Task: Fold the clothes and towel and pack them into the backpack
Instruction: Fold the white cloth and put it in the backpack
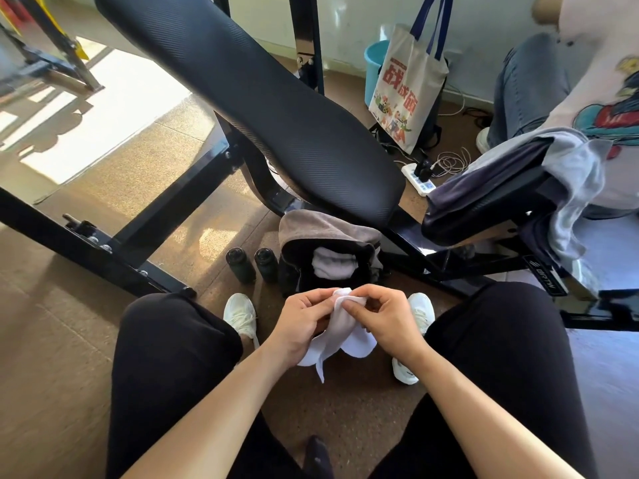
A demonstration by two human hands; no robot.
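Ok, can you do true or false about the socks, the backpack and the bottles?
1. Both hands, the left hand and the right hand, hold the white socks. True.
2. The backpack is zipped shut. False: it is open, with a folded grey cloth inside.
3. Black bottles stand on the floor beside the backpack. True.
4. The tote bag is red all over. False: it is pale, with blue handles.

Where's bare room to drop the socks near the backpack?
Bare floor left of the two black bottles, up to the bench frame; the long bench pad is bare. Crowded: between the shoes around the backpack, and the seat pad draped with clothes.
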